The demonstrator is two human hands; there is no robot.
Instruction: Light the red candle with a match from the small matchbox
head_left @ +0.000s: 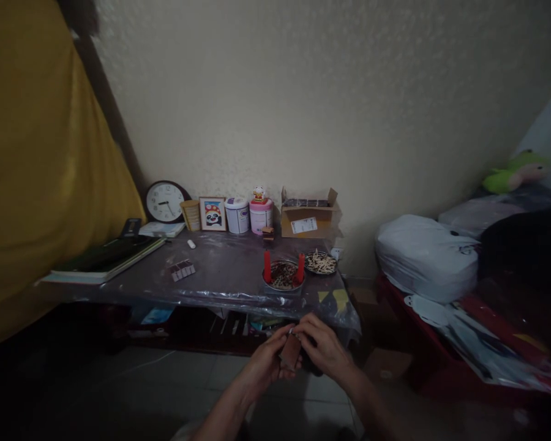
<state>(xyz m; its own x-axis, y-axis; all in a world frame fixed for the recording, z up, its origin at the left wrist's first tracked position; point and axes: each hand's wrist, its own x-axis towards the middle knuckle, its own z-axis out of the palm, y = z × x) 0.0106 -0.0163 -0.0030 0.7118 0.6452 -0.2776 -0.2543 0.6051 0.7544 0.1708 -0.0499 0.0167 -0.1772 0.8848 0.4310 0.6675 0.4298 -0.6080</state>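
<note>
My left hand [278,357] is closed around a small brown matchbox [291,351] in front of the table's near edge. My right hand [324,344] has its fingers closed at the upper end of the same box, where a small pale bit shows; I cannot make out what it is. On the table, a dish of loose matchsticks [321,262] sits beyond my hands to the right. Beside it, two red candles [267,267] stand upright in a round metal tin [283,288] of dark and pale bits. Several small boxes [182,270] lie in a row farther left.
Along the wall stand a clock [165,202], a framed picture [212,214], two canisters [237,215] and an open cardboard box [307,222]. A large book [105,260] lies at the left by a yellow curtain [50,153]. White bags [427,254] are piled at the right.
</note>
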